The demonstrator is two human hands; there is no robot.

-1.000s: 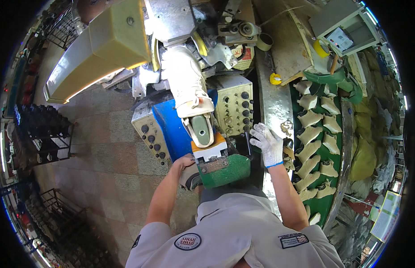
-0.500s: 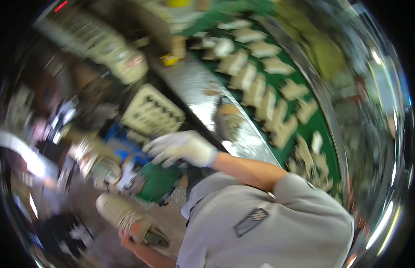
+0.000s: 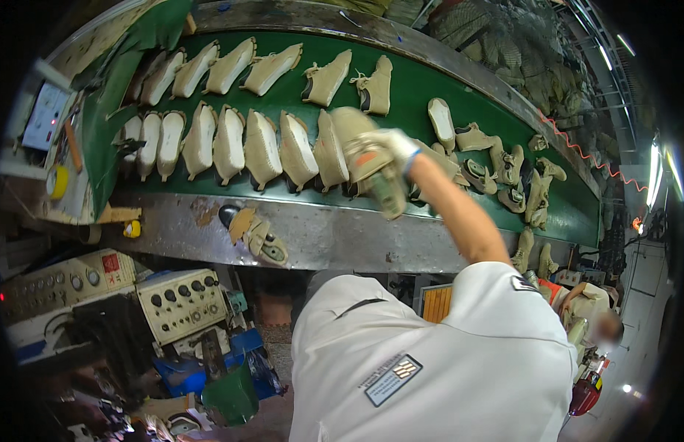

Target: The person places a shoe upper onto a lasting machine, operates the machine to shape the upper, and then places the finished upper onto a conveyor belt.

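While a white-gloved right hand point(image 3: 392, 142) clasps a beige shoe point(image 3: 351, 131) above a green counter point(image 3: 409, 96), shoes of the same colour stretch out on either side. The fingers close over the upper, near an orange patch; the toe points across the counter and the heel back toward the wearer, a green form point(image 3: 388, 193) showing in the opening. Motion blur hides whether the shoe touches those below it. The left hand is out of view, so its grip cannot be told. To the left of the held shoe, a near row point(image 3: 229, 144) shows several pale soles, backed by a more widely spaced far row point(image 3: 231, 66); both look laid out in order. To the right, the arrangement appears less finished: one shoe point(image 3: 442, 121) lies sole up, and others sit in a loose cluster point(image 3: 510, 168). By the look of it, the shoe in hand is not yet let go, and a single piece point(image 3: 267, 244) lies apart on the metal ledge point(image 3: 342, 239), beside a brown scrap point(image 3: 241, 223). A control box point(image 3: 181, 306) with dark knobs stands below the ledge at left, near a green pad point(image 3: 231, 398). At far right, another person point(image 3: 586, 300) is partly visible.
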